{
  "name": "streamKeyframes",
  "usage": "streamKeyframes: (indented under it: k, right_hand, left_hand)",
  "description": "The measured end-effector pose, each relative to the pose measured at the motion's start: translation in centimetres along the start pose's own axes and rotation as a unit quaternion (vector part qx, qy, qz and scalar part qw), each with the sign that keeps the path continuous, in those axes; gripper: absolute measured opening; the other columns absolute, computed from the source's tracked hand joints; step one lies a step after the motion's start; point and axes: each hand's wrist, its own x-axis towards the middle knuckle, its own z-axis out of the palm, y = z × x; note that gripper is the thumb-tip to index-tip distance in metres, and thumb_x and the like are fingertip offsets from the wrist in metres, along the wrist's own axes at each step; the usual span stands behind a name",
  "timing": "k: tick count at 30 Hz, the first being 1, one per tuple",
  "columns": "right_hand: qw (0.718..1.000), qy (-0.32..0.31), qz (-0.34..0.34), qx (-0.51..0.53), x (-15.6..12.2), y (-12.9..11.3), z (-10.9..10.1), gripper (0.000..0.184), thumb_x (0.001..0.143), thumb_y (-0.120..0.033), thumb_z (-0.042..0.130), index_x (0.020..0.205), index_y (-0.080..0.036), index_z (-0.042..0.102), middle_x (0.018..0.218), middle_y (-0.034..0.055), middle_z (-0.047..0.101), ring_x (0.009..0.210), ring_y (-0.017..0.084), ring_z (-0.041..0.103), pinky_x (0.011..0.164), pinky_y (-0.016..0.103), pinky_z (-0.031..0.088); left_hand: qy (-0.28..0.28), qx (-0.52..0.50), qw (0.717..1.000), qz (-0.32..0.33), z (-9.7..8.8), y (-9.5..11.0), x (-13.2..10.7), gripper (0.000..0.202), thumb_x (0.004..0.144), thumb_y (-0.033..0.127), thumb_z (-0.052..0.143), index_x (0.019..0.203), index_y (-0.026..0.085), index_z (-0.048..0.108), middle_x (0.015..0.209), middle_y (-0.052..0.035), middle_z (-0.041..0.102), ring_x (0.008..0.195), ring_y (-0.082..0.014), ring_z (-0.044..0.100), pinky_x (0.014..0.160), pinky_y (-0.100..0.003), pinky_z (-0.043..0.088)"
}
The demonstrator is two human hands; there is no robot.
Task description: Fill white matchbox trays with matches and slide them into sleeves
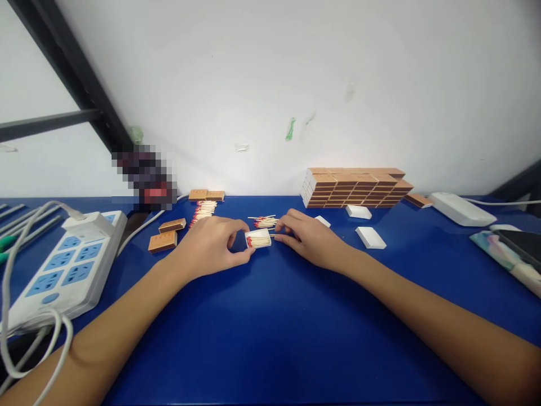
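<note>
Between thumb and fingers, my left hand [215,242] grips a white matchbox tray [258,238] by its left end. Red-headed matches [257,242] lie side by side in the tray, heads to the left. My right hand [306,237] is just right of the tray, its fingers pinched on what looks like a matchstick [272,234] pointing at the tray. Right behind the tray is a small loose pile of matches [264,221]. A longer row of matches [203,211] lies beyond my left hand, partly hidden by it.
Matchboxes [357,189] are stacked against the wall at back right. White trays [371,237] lie in front of them. Loose matchboxes [163,241] sit left of my left hand. A power strip [71,265] with cables is at left; a white device [462,210] and a phone [519,248] are at right.
</note>
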Motion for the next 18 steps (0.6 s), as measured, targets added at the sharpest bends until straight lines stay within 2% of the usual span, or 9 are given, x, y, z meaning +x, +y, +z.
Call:
streamKeyframes:
  k: [4,7,11,14,18]
  right_hand:
    - [1.0,-0.019,0.004,-0.003,0.1,-0.3,0.0,0.01,0.103,-0.026,0.056,0.097,-0.021,0.063,0.1,0.0032,0.058,0.072,0.014,0.053,0.066,0.029,0.04]
    - [0.999,-0.032,0.023,-0.02,0.2,-0.3,-0.3,0.012,0.104,-0.026,0.055,0.096,-0.02,0.061,0.1,0.0034,0.057,0.073,0.014,0.054,0.065,0.029,0.04]
    - [0.999,-0.006,0.031,-0.026,0.2,-0.4,-1.1,0.012,0.105,-0.027,0.054,0.097,-0.021,0.06,0.101,0.0035,0.058,0.073,0.015,0.054,0.064,0.029,0.038]
    - [1.0,0.022,0.016,-0.013,0.1,-1.3,-1.3,0.01,0.104,-0.026,0.055,0.096,-0.021,0.06,0.102,0.0037,0.059,0.076,0.015,0.055,0.065,0.029,0.039]
    - [1.0,0.004,-0.027,-0.001,-0.2,-3.0,-0.6,0.008,0.104,-0.022,0.055,0.098,-0.02,0.061,0.101,0.0039,0.058,0.074,0.014,0.054,0.066,0.029,0.04]
  left_hand:
    - [0.009,0.007,1.0,-0.015,-0.3,-0.2,0.1,0.029,0.083,0.043,0.072,0.103,0.021,0.077,0.067,0.0014,0.066,0.06,-0.0151,0.058,0.055,-0.027,0.034]
    - [-0.005,0.008,1.0,-0.015,-0.3,-0.3,0.2,0.028,0.083,0.042,0.073,0.102,0.022,0.077,0.067,0.0016,0.066,0.059,-0.0151,0.058,0.056,-0.028,0.033]
    - [-0.018,0.01,1.0,-0.019,0.0,-0.3,0.2,0.029,0.083,0.043,0.072,0.102,0.021,0.077,0.066,0.0016,0.066,0.059,-0.0155,0.059,0.056,-0.028,0.032]
    - [-0.032,0.006,0.999,-0.01,0.3,0.2,0.1,0.028,0.084,0.042,0.071,0.102,0.021,0.077,0.067,0.0015,0.067,0.059,-0.0155,0.058,0.056,-0.028,0.032]
    - [-0.045,-0.009,0.999,-0.005,0.7,0.9,-0.2,0.029,0.083,0.041,0.071,0.104,0.022,0.077,0.068,0.0014,0.068,0.062,-0.0161,0.06,0.058,-0.028,0.033]
